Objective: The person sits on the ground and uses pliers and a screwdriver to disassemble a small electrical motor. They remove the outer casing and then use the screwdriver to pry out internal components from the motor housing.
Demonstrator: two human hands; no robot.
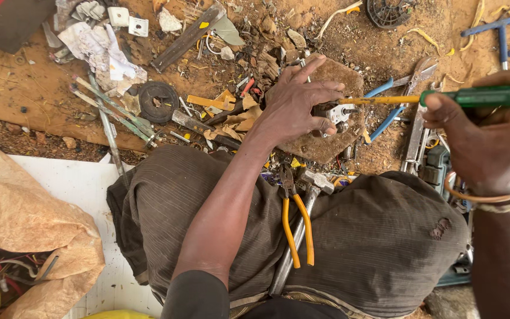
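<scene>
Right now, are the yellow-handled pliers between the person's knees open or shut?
Open. The yellow-handled pliers lie untouched between the knees, their two handles spread apart toward the free ends. The jaw tips are too dark to judge.

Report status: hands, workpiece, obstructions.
Left hand pins small metal part on flat stone. Right hand grips green-handled screwdriver, tip at the part. Scrap litters the ground; nothing between.

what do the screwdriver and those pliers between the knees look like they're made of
Screwdriver: handle looks like green translucent plastic, glossy; the shaft is yellow, probably coated metal. Pliers: dull grey metal jaws, worn, with orange grips that look like rubber or plastic sleeves.
</scene>
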